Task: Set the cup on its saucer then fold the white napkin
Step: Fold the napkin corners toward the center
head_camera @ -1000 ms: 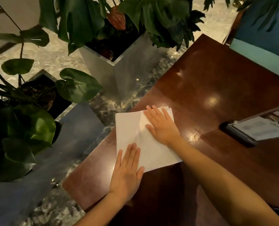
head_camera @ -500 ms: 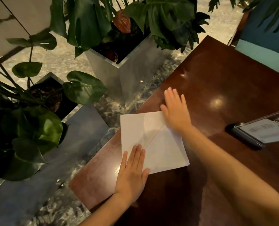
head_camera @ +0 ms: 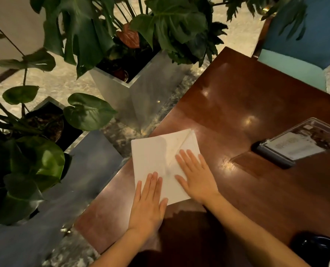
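Both hands lie flat with straight fingers, pressing down and clasping nothing. The left hand (head_camera: 147,206) has its fingers on the near edge of the white napkin (head_camera: 152,157), at 6 o'clock on the sheet, with its palm on bare wood. The right hand (head_camera: 196,180) covers the napkin's right side at 4 o'clock, fingers slightly spread and pointing toward 11 o'clock.

Largest in view is the dark polished table (head_camera: 237,97), which fills the frame from 12 round to 6 o'clock and shows lamp glints on its top. Off its left edge, from 8 to 12 o'clock, big-leaved green plants (head_camera: 79,29) rise from a square metal planter (head_camera: 146,93) that stands on a speckled stone floor (head_camera: 50,81). At 1 o'clock, past the table's far corner, is a blue chair (head_camera: 304,35) with a pale green seat edge.

The napkin lies flat on the table against its left edge, just left of the view's centre. A diagonal crease runs from its far corner at 1 o'clock toward its middle, and a triangular flap is folded over there.

At 3 o'clock from the napkin, well apart from it, a clear sign holder (head_camera: 299,145) with a printed card sits on a dark base. At 5 o'clock, in the frame's corner, a dark glossy round object (head_camera: 318,249) is partly visible. Whether it is the cup or the saucer I cannot tell.
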The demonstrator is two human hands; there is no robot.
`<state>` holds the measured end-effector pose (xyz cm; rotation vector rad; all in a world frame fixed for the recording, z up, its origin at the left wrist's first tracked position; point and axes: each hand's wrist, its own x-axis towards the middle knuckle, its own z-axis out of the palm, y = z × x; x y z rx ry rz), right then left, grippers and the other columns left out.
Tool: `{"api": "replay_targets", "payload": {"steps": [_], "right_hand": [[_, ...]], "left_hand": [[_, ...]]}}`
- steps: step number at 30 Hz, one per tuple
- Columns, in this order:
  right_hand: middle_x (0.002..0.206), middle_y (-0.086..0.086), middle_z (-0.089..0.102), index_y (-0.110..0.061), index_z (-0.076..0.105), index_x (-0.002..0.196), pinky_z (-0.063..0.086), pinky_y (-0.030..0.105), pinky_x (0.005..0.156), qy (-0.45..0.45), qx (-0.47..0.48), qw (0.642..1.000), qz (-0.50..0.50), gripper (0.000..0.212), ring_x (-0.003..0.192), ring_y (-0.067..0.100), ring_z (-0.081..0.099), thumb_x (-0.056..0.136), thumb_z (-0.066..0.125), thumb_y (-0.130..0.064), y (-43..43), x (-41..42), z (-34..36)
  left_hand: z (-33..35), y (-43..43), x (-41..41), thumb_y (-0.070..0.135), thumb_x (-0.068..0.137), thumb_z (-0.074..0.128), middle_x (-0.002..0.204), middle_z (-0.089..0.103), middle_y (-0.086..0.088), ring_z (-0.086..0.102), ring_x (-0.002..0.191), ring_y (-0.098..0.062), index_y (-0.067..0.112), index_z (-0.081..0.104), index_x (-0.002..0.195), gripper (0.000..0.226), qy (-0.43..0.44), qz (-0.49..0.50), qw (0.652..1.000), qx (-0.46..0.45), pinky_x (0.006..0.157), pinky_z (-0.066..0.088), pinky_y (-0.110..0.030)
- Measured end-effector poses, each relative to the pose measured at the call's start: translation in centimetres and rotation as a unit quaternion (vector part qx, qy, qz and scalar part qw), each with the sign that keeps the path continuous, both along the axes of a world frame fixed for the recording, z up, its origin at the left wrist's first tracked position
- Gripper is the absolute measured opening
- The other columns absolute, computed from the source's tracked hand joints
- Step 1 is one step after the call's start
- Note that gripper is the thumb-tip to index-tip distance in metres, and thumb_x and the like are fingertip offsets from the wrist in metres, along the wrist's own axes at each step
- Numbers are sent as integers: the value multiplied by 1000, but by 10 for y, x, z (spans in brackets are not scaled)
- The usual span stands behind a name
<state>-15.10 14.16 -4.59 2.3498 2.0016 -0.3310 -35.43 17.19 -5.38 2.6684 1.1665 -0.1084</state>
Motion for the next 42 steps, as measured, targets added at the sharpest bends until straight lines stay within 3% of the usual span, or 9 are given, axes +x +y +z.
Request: {"api": "replay_targets", "payload": {"steps": [9,12,16,21,26,30,35,39,42], "right_hand": [[158,-2,-8,-21,-6,149,-9,41,118,-5,-26,990,-140,69,145,17,-11,89,-5,-58,19,53,13],[159,3,-3,-15,3,150,0,41,119,-5,-31,977,-209,64,146,21,-5,97,10,-50,11,55,19],[125,10,54,-6,53,121,41,37,93,50,87,951,-291,41,114,28,48,95,41,-35,-29,24,33],[101,2,51,-10,54,101,45,29,77,212,101,875,-424,22,95,19,51,93,51,-30,-84,-15,32],[96,3,61,-13,61,93,43,26,65,278,76,838,-463,13,78,15,57,92,53,-24,-98,-27,24],[84,5,65,-10,60,90,40,26,54,338,83,772,-532,22,74,19,60,91,51,-31,-98,-26,31],[66,5,66,-12,63,84,46,29,56,361,71,745,-556,20,59,19,60,89,54,-30,-88,-15,37],[59,3,61,-11,65,72,43,27,53,386,69,736,-552,20,51,15,54,88,59,-22,-80,-5,45],[57,5,54,-11,60,65,36,22,40,415,38,711,-567,23,48,16,44,87,62,-19,-77,-1,53]], "left_hand": [[-5,-2,0,44,97,15,153,24,-8,8,143,-21,9,25,145,60,-7,6,1000,1,113,7,-42],[-5,-4,-2,44,98,12,152,26,-10,8,143,-22,7,20,145,60,-6,13,1000,5,113,7,-43],[-3,-11,-5,45,98,11,151,30,-10,6,142,-22,11,6,148,61,-8,35,999,-12,112,6,-43],[6,-33,-6,44,98,9,148,32,-9,-6,144,-17,7,27,144,62,5,82,996,-43,114,2,-41],[12,-62,-11,43,96,14,144,43,-8,32,136,-23,10,42,137,60,-2,88,994,-59,114,8,-41],[29,-75,-25,41,92,30,137,51,0,49,125,-20,18,53,129,49,-58,66,992,-96,102,38,-37],[53,-22,-46,28,88,48,117,51,4,45,105,-10,12,58,115,33,-277,182,929,-167,93,30,-22],[53,56,-59,14,82,56,79,60,-13,60,79,-34,11,55,82,3,-219,343,889,-210,65,47,-36],[59,73,-52,16,87,58,65,57,-8,56,64,-25,18,47,92,13,-171,389,839,-339,50,44,-29]]}}
